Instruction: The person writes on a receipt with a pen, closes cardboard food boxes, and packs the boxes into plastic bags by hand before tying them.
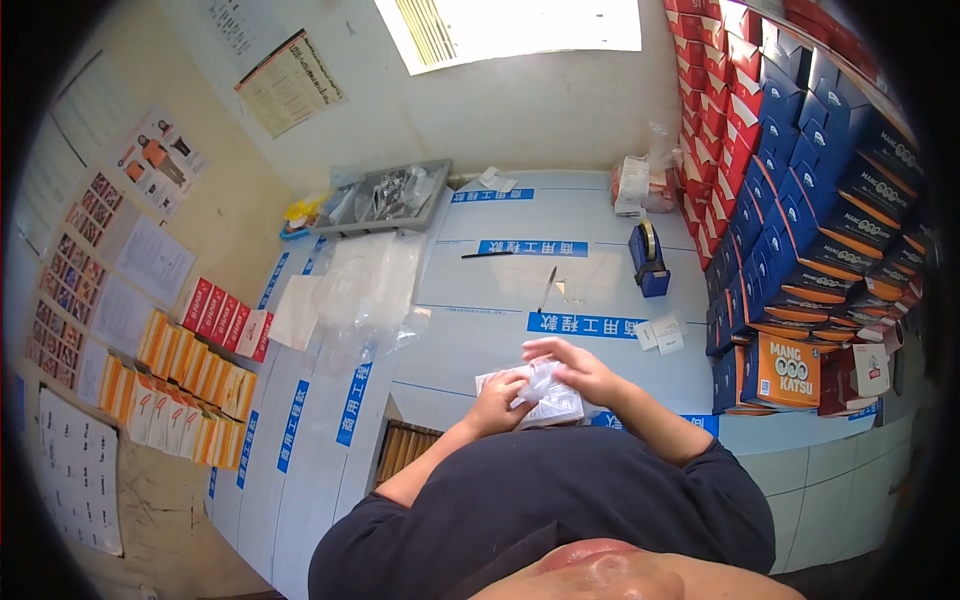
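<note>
My left hand (498, 402) has its fingers curled in on a crumpled piece of clear plastic (541, 383). Across from it, my right hand (582, 372) lies against the plastic's right side, its upper fingers stretched out and apart. Under both hands is a white printed packet (560, 405) at the table's near edge, partly covered by them. Whether the plastic is a bag around something small, I cannot tell.
A blue tape dispenser (650, 262), a pen (548, 288) and white labels (660, 333) lie on the table (470, 345). Plastic bags (365, 290) and a grey tray (430, 200) are at left. Stacked boxes (800, 230) rise at right; yellow boxes (195, 365) stand at left.
</note>
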A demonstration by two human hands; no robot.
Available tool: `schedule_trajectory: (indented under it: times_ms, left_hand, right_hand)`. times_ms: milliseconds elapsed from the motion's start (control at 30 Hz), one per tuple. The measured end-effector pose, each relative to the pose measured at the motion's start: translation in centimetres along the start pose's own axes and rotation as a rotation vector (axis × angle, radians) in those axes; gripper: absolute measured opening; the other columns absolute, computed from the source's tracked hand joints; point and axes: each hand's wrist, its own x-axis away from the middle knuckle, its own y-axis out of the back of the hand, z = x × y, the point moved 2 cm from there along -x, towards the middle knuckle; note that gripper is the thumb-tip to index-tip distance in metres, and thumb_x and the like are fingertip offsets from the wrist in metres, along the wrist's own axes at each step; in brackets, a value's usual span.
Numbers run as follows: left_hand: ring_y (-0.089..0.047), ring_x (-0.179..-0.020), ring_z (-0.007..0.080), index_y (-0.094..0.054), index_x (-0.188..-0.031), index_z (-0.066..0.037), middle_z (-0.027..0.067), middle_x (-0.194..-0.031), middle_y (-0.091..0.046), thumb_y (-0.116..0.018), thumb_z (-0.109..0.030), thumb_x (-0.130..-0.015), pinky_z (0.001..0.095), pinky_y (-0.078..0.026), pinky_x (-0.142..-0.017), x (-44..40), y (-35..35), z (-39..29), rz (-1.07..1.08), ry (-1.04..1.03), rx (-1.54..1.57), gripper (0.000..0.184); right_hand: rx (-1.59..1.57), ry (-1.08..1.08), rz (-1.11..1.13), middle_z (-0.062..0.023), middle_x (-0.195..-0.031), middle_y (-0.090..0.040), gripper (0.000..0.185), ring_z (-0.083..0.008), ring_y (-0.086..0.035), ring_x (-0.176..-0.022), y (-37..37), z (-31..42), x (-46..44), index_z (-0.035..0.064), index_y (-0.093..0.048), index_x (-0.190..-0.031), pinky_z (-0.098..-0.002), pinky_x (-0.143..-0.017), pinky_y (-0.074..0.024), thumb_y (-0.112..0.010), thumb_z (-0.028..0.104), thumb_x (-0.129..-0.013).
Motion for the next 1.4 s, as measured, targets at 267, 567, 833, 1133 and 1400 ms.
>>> schedule_trajectory:
  times_ms: [267,567,833,1133,1400]
  left_hand:
    - [-0.053,-0.084,0.0139,-0.053,-0.094,-0.003,0.007,-0.09,-0.057,-0.056,-0.001,-0.077,0.0286,-0.042,-0.078,-3.6,3.0,-5.9,0.154,0.15,0.733,0.018]
    - [-0.054,-0.071,0.0178,-0.053,-0.079,-0.003,0.0068,-0.076,-0.057,-0.059,-0.001,-0.073,0.0283,-0.043,-0.069,-4.4,4.1,-8.3,0.425,-0.088,0.62,0.009]
    - [-0.053,-0.072,0.0128,-0.054,-0.082,-0.003,0.0032,-0.078,-0.057,-0.06,-0.001,-0.077,0.0258,-0.043,-0.067,-5.3,5.3,-8.7,0.472,-0.13,0.671,0.009]
    - [-0.051,-0.089,0.015,-0.052,-0.095,0.0,0.0078,-0.092,-0.052,-0.058,0.001,-0.076,0.0272,-0.039,-0.083,-7.4,8.5,-3.8,-0.247,-0.094,0.744,0.02]
    - [-0.04,-0.116,0.035,-0.051,-0.109,-0.007,0.0198,-0.124,-0.043,-0.063,-0.029,-0.074,0.0454,-0.033,-0.095,0.5,0.9,15.8,-0.057,0.736,-0.386,0.043]
  right_hand:
    - [0.988,-0.051,0.093,-0.0153,-0.116,-0.053,0.035,-0.0291,-0.048,-0.113,-2.4,-5.1,3.5,0.0069,-0.054,-0.109,-0.0473,-0.1,-0.0299,-0.058,0.018,-0.076]
    - [1.065,-0.078,-0.121,-0.0038,-0.101,-0.06,0.035,-0.0201,-0.052,-0.108,-2.7,-6.6,3.0,0.015,-0.058,-0.1,-0.0459,-0.097,-0.0302,-0.065,0.023,-0.067]
    - [1.118,-0.074,-0.147,-0.001,-0.092,-0.06,0.023,-0.0199,-0.055,-0.1,-3.0,-5.4,1.0,0.0153,-0.063,-0.087,-0.0466,-0.092,-0.033,-0.065,0.026,-0.067]
    - [1.13,-0.004,-0.228,-0.008,-0.082,-0.063,0.01,-0.0238,-0.059,-0.085,4.8,-5.4,-4.9,0.0071,-0.061,-0.077,-0.0416,-0.082,-0.0396,-0.057,0.014,-0.071]
    - [1.126,-0.004,-0.436,-0.013,-0.076,-0.062,0.019,-0.0328,-0.058,-0.075,20.7,-6.1,-16.8,0.006,-0.063,-0.071,-0.0428,-0.068,-0.0437,-0.057,0.022,-0.079]
